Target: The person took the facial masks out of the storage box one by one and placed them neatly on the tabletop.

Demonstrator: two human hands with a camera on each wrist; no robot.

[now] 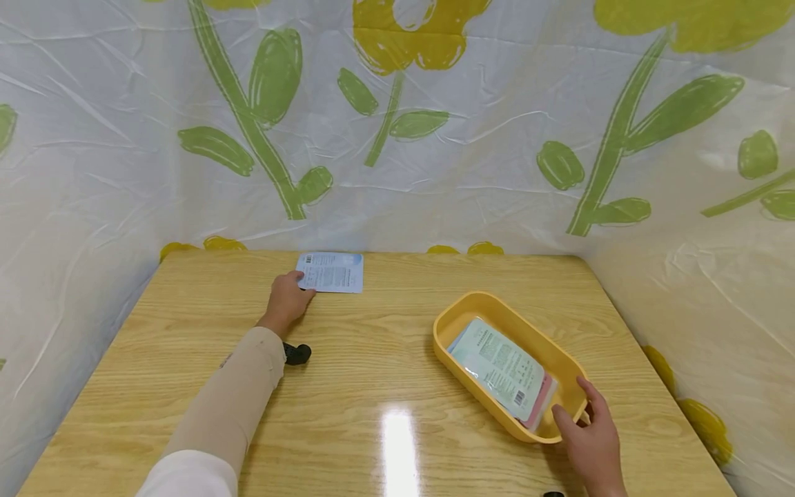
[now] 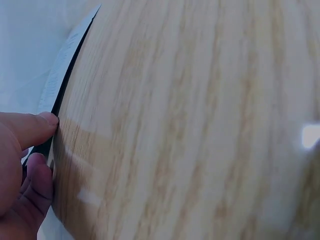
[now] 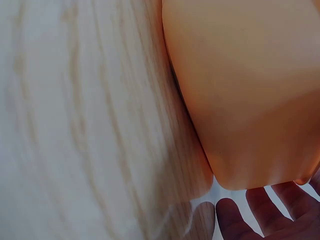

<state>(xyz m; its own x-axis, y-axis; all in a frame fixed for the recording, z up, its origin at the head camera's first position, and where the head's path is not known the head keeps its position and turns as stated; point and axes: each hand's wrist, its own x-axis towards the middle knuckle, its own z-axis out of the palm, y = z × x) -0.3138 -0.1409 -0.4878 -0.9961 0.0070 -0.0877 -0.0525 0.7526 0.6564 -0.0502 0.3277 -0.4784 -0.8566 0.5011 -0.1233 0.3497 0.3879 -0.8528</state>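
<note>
At the table's far edge lies a flat light-blue printed packet [image 1: 335, 273], with a barcode near its upper left corner. My left hand [image 1: 289, 297] pinches its lower left corner. In the left wrist view the packet [image 2: 67, 60] appears edge-on, its near edge slightly off the wood. My right hand [image 1: 590, 438] grips the near right end of a yellow plastic basket [image 1: 546, 333], thumb over the rim. Under the basket's end, fingers [image 3: 265, 207] show in the right wrist view. Inside the basket rest stacked packets, a pale green one [image 1: 497, 366] on top and a pink one [image 1: 542, 407] beneath.
A wood-grain table [image 1: 360, 386] carries everything. Flower-printed white sheeting [image 1: 472, 172] hangs behind it and along both sides. A black strap end [image 1: 298, 354] sticks out at my left wrist, and a small dark object [image 1: 553, 494] shows at the bottom edge.
</note>
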